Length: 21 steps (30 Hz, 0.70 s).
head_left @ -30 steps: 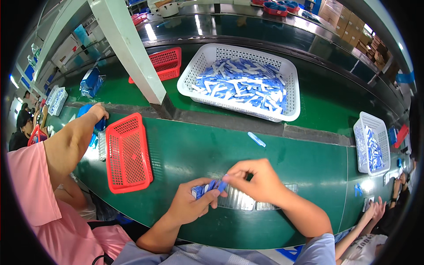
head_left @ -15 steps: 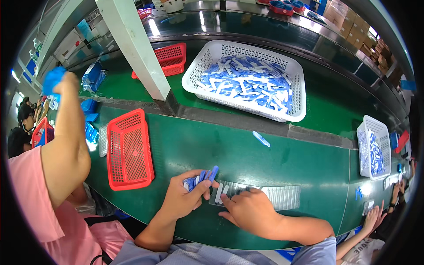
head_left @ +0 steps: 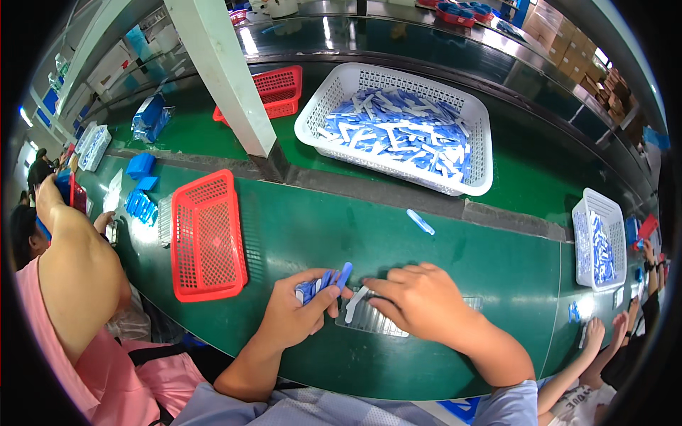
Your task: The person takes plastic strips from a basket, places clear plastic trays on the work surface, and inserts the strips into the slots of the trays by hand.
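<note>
As L hand [head_left: 288, 314] gripped blue plastic pcs [head_left: 345, 273], R hand [head_left: 420, 302], grip unclear, met white strip [head_left: 354, 307] over clear tray [head_left: 385, 324].

"What's in the left hand [head_left: 285, 314]?"

"A bunch of blue and white pieces [head_left: 320, 285], one blue end poking up past the thumb."

"And the right hand [head_left: 430, 305]?"

"Its fingertips are at the upper end of a whitish strip [head_left: 354, 305], over the left end of a clear ribbed tray [head_left: 383, 324]. Whether they pinch it, I can't tell."

"Anything lying loose?"

"One blue piece [head_left: 420, 222] on the green table [head_left: 305, 220], in front of a white basket [head_left: 481, 145] heaped with more. A red basket [head_left: 206, 245] sits left, near someone in pink [head_left: 96, 366]."
</note>
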Each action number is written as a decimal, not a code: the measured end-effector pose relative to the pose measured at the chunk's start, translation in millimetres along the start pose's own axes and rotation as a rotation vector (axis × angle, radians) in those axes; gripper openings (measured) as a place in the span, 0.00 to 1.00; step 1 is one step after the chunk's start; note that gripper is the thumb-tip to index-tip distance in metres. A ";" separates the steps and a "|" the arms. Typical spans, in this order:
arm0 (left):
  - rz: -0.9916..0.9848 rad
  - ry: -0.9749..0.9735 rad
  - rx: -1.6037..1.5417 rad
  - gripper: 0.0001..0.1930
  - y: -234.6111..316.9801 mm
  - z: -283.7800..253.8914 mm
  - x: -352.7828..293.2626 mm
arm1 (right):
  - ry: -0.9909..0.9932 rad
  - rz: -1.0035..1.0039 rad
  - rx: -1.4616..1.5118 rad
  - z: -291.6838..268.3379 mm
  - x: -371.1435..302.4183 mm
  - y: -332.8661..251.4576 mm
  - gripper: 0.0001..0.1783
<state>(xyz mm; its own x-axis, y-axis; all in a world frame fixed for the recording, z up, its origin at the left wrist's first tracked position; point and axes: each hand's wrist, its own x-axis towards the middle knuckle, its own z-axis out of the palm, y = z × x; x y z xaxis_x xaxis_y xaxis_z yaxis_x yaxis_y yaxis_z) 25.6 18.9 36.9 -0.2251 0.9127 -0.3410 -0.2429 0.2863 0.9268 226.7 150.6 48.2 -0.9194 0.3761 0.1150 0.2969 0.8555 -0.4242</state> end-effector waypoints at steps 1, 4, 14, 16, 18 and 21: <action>0.014 0.012 -0.017 0.12 0.2 0.5 0.0 | 0.040 -0.042 0.010 5.4 2.7 -1.3 0.16; 0.038 0.023 -0.043 0.14 -1.2 0.5 1.1 | 0.173 0.116 0.017 24.4 9.4 -2.1 0.18; 0.010 -0.003 -0.040 0.14 -1.3 2.3 -0.7 | 0.037 0.283 0.123 27.2 12.5 6.5 0.34; 0.011 -0.008 -0.036 0.13 -4.3 0.6 0.2 | 0.029 0.347 0.222 26.1 13.5 10.5 0.35; 0.013 -0.013 -0.030 0.13 -4.2 0.0 -0.7 | 0.053 0.291 0.263 21.6 11.1 13.7 0.32; -0.008 -0.015 -0.047 0.13 -2.7 1.3 -2.3 | 0.071 0.256 0.591 13.2 13.0 9.2 0.24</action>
<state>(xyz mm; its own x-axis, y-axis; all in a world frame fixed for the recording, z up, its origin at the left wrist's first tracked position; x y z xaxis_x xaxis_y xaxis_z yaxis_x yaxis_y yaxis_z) 28.0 16.4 35.3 -0.2091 0.9148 -0.3455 -0.2884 0.2799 0.9157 214.1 158.7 33.9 -0.8129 0.5823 -0.0044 0.2938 0.4035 -0.8665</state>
